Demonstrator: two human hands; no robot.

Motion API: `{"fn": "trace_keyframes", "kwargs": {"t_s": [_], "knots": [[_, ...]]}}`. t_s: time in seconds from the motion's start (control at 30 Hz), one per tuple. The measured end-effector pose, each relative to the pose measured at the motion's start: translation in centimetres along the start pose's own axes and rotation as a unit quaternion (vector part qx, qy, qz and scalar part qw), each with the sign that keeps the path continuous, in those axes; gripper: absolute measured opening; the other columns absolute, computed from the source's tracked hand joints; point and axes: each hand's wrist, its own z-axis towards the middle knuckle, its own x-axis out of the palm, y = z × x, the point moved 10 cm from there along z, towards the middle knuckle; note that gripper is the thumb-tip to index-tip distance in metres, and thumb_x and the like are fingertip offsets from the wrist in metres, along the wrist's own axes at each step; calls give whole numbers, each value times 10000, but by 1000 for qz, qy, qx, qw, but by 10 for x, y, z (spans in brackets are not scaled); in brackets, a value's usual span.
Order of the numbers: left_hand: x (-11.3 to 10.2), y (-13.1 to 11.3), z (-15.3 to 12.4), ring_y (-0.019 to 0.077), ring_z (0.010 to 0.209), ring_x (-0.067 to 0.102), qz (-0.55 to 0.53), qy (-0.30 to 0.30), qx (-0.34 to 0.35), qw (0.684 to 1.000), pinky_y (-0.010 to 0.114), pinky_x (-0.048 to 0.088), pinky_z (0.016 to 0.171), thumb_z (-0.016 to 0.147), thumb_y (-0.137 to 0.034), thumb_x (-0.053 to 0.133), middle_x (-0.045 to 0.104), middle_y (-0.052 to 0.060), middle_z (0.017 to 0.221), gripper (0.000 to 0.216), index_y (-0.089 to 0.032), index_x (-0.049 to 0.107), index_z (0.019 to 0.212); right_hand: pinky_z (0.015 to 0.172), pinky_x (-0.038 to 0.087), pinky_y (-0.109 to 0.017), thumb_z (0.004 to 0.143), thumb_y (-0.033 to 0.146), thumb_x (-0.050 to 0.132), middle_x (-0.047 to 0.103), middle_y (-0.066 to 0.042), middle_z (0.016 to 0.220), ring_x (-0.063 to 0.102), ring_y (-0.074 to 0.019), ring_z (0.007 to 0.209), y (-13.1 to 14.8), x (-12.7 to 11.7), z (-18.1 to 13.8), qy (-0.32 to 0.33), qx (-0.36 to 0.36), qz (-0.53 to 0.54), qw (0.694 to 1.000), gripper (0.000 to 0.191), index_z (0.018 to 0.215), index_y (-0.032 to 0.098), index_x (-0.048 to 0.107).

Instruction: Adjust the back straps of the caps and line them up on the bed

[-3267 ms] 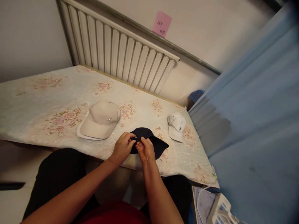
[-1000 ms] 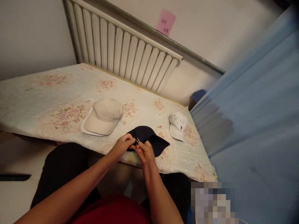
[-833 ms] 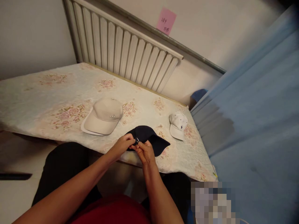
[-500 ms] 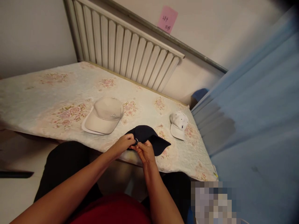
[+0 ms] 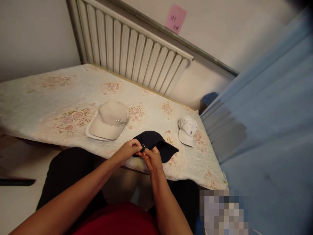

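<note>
A dark navy cap (image 5: 153, 138) rests near the front edge of the floral-covered table (image 5: 146, 111), its brim pointing right. My left hand (image 5: 129, 148) pinches the cap's strap close to a small metal buckle (image 5: 143, 147). From the other side my right hand (image 5: 152, 158) has thumb and fingers closed on the strap beside that buckle. Between the fingertips the strap itself is mostly hidden. To the left lies a beige cap (image 5: 111, 119) stacked over a white one, whose edge shows beneath it. A small white cap (image 5: 187, 130) sits to the right.
Behind the table stands a cream radiator (image 5: 137, 52), with a pipe above it and a pink note (image 5: 176, 19) on the wall. A blue curtain (image 5: 264, 124) hangs along the right side. My dark-trousered knees are below the front edge.
My left hand's fingers have shifted slightly at the strap. The navy cap and the other caps stay in place.
</note>
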Motion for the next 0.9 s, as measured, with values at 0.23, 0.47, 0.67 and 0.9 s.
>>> {"fn": "trace_keyframes", "kwargs": {"t_s": [0.23,0.47,0.67,0.9], "knots": [[-3,1,1,122,558,600,31,-29,0,999,255,458,606,661,-307,635,602,-38,580,187,-183,495,671,556,573,-259,566,159,801,650,49,665,556,-69,486,-2,-1,1,3,-4,3,1000,311,821,176,624],[-18,-3,1,117,513,470,133,-130,32,982,239,336,528,671,-337,642,490,-71,516,215,-198,488,615,592,578,-272,603,154,785,668,43,761,569,-68,507,-2,8,-1,27,-9,5,1000,376,936,193,615],[-23,-14,-23,143,514,475,227,-166,64,958,262,350,541,825,-440,485,480,-64,499,278,-216,487,660,624,576,-284,637,143,763,632,60,719,546,-56,507,3,6,0,30,-15,19,999,318,908,185,601],[-17,-17,-47,194,692,540,376,-175,165,895,324,435,659,835,-293,492,559,16,728,112,-199,514,779,673,556,-296,687,139,730,572,83,625,535,-60,520,2,3,2,33,-17,54,998,242,871,202,585]]}}
